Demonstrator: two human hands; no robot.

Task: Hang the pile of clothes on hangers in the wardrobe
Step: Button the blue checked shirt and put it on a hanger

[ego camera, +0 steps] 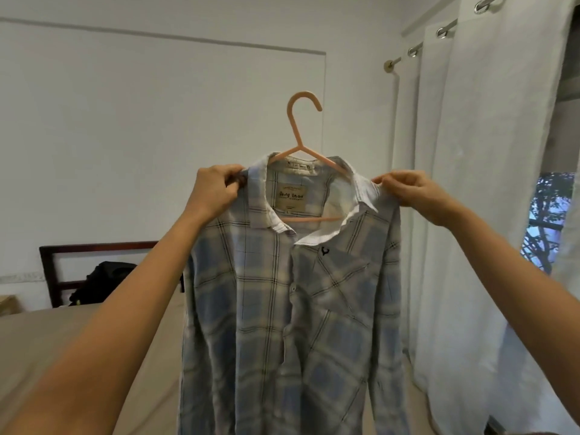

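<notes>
At chest height before a white wall, a plaid shirt (pixel 282 293) is held up on a pink hanger (pixel 303 127), whose hook rises free above the collar. Its left shoulder is pinched by the left hand (pixel 216 189), its right shoulder by the right hand (pixel 411 191). Behind are a bed (pixel 47 340) and white curtains (pixel 489 152).

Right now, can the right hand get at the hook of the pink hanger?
Probably yes. The hook stands bare above the plaid shirt, with nothing between it and the right hand. That hand pinches the shirt's shoulder, so it must let go first; the left hand grips the other shoulder.
</notes>
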